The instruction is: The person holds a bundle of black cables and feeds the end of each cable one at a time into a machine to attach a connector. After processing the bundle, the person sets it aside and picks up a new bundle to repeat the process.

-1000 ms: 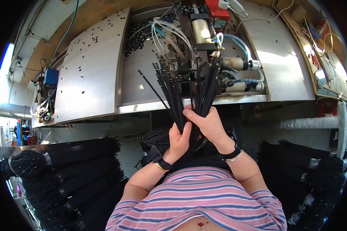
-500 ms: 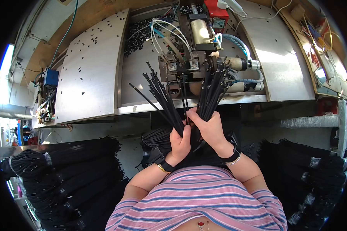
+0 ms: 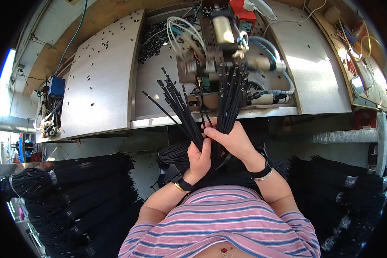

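My left hand (image 3: 199,160) is closed around a bundle of thin black cords (image 3: 179,109), their tips marked with small pale bands and fanned toward the upper left. My right hand (image 3: 236,142) grips a second bundle of black cords (image 3: 230,101) that stands nearly upright. Between the bundles, one or two single cords (image 3: 201,109) run up from my right thumb and fingertips toward the machine (image 3: 196,71). Both hands are close together in front of the bench edge. The lower ends of the cords are hidden behind my hands.
Metal panels (image 3: 101,73) flank the machine, with small black bits scattered on the left one and piled (image 3: 152,43) behind. Large bundles of black cords hang at left (image 3: 81,202) and right (image 3: 322,198). A blue box (image 3: 56,87) stands far left; hoses (image 3: 268,47) run along the machine's right.
The machine's upper parts have shifted and are blurred by motion. My right hand has moved slightly left and its bundle stands straighter. The single cords now tilt, away from their former upright line.
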Available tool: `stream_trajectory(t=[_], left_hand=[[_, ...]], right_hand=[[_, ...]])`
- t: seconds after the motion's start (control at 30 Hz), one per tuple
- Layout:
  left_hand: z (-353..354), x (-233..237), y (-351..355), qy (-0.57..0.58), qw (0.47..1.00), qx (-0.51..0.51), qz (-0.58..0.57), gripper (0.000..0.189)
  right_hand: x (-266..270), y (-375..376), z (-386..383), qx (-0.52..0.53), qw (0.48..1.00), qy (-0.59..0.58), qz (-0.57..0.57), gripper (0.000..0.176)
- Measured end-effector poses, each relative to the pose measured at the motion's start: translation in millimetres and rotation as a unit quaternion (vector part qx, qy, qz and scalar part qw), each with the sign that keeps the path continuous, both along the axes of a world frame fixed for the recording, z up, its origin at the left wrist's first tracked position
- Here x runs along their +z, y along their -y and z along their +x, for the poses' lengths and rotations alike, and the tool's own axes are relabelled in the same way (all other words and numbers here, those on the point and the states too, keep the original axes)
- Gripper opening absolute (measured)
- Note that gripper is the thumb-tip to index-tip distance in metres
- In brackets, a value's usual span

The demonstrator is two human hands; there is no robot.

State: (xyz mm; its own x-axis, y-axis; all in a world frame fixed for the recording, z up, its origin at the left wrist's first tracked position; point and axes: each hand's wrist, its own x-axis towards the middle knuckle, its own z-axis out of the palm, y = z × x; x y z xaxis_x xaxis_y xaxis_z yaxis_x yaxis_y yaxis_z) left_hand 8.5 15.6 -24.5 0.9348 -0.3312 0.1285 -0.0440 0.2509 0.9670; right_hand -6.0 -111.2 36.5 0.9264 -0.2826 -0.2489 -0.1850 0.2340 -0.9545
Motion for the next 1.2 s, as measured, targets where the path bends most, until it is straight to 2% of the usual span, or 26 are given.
stream_trajectory(t=[0.07,0.2,0.33,0.43,0.57,0.87,1.2], left_hand=[[0.5,3.0,2.6,0.005,1.000,0.011,-0.003,0.012],[2.5,1.3,2.0,0.027,0.999,0.017,-0.033,0.015],[-2.4,0.5,-5.7,0.018,0.999,-0.018,-0.041,0.015],[-7.9,7.9,-8.4,0.045,0.999,-0.006,0.019,0.013],[-3.9,5.0,-7.8,0.053,0.998,-0.027,0.037,0.012],[17.5,15.5,-8.7,0.050,0.998,0.004,0.029,0.012],[22.5,20.1,-11.5,0.065,0.997,0.015,0.047,0.014]], right_hand=[[-0.3,1.1,0.1,0.030,0.999,-0.015,-0.020,0.018],[-5.1,-5.4,-1.3,0.013,0.998,0.063,-0.007,0.017],[-2.9,-12.2,-14.0,-0.044,0.994,0.075,0.069,0.010],[4.3,-14.3,-23.2,-0.046,0.991,0.119,0.052,0.009],[1.2,-13.3,-23.0,-0.097,0.990,0.084,0.054,0.008],[2.7,-21.8,2.2,-0.118,0.987,0.104,0.042,0.013],[10.0,-28.9,9.3,-0.140,0.985,0.074,0.062,0.015]])
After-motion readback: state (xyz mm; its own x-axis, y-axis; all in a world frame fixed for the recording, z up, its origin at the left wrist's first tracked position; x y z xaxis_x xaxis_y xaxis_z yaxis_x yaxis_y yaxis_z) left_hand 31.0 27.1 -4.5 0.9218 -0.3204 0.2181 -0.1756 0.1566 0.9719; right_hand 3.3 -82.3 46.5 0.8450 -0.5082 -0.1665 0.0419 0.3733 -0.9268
